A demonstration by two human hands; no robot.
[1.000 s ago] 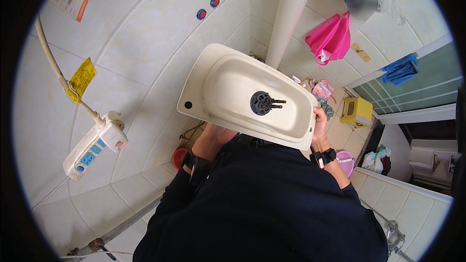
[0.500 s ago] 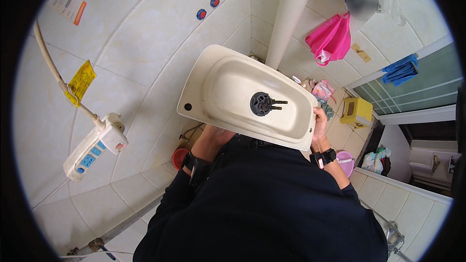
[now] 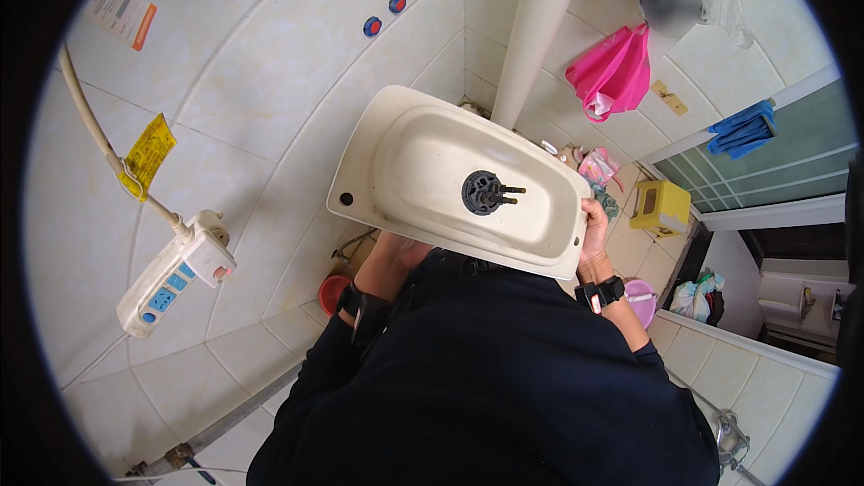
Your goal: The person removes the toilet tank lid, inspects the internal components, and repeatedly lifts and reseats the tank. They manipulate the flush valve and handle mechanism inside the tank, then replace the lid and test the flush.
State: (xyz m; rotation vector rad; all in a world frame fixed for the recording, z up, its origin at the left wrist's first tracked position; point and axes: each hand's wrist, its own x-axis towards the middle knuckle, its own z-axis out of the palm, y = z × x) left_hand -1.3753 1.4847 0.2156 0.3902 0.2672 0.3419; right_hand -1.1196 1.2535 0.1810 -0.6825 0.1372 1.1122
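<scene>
A cream toilet tank lid (image 3: 405, 162) is held in front of my body with its hollow underside up, tilted down to the right. Fixed in its hollow is a round black flush button base (image 3: 480, 192), from which two dark rods stick out. My right hand (image 3: 595, 225) grips the lid's right end, thumb at the rim and the other fingers beneath. Under the near edge, my left hand (image 3: 412, 252) supports the lid; its fingers are hidden behind it.
To the left, a power strip (image 3: 171, 283) hangs on a cable by the tiled wall. A white pipe (image 3: 544, 31) stands beyond the lid. At the right are a yellow stool (image 3: 661, 209), a pink bag (image 3: 614, 72) and a pink basin (image 3: 641, 303); a red basin (image 3: 333, 291) is low left.
The toilet tank lid has shifted very slightly, its left end a touch lower. Both hands keep the same hold.
</scene>
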